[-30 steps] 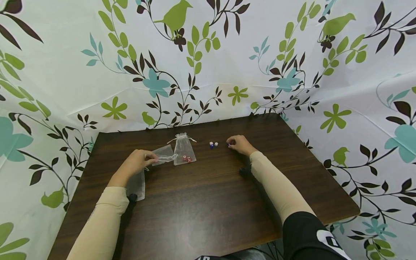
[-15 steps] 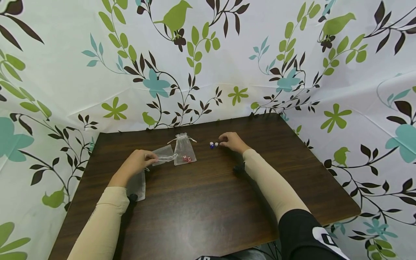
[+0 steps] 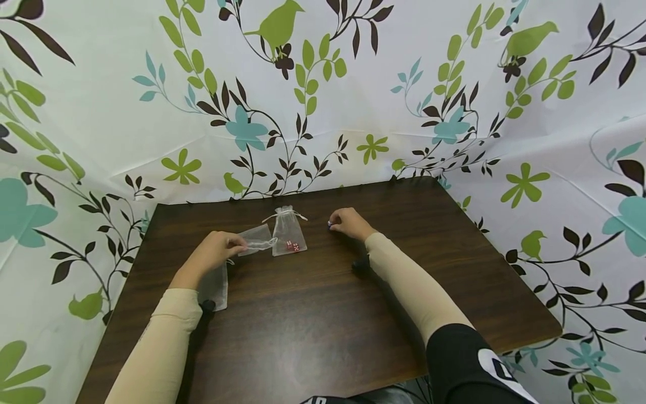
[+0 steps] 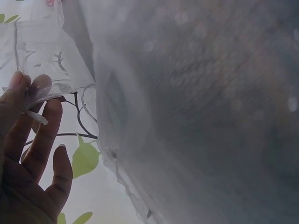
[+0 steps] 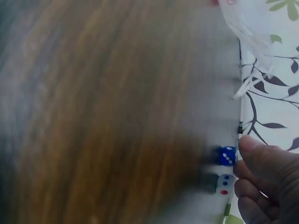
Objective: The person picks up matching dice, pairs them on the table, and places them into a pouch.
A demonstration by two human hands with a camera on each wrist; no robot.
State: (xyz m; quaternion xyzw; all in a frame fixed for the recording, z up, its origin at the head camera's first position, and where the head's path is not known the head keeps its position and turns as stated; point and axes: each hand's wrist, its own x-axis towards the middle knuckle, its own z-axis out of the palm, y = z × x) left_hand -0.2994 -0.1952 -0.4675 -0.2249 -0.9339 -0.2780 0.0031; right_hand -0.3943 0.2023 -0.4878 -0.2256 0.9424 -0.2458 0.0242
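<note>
My left hand [image 3: 221, 248] pinches a sheer white drawstring pouch [image 3: 256, 237] by its corded end, just above the table. The left wrist view shows the thumb and fingertips on its thin fabric [image 4: 46, 56], the other fingers loosely bent. Farther right, my right hand [image 3: 351, 223] has its thumb and forefinger tips at a blue die [image 5: 227, 156], pinching its edge. A white die [image 5: 225, 184] with blue and red pips lies beside that one, close to the other curled fingertips. In the head view the hand mostly covers these dice.
A second pouch [image 3: 289, 227], tied with a white cord, lies between the hands with red dice [image 3: 292, 246] inside. Another sheer pouch [image 3: 217, 289] lies under the left wrist; blurred mesh fills much of the left wrist view. Printed cloth [image 3: 333, 84] hangs behind the dark table [image 3: 303, 336].
My right hand has moved left from a separate die to the small group of dice, its fingers now over them. My left hand keeps its hold on the pouch, nearly still.
</note>
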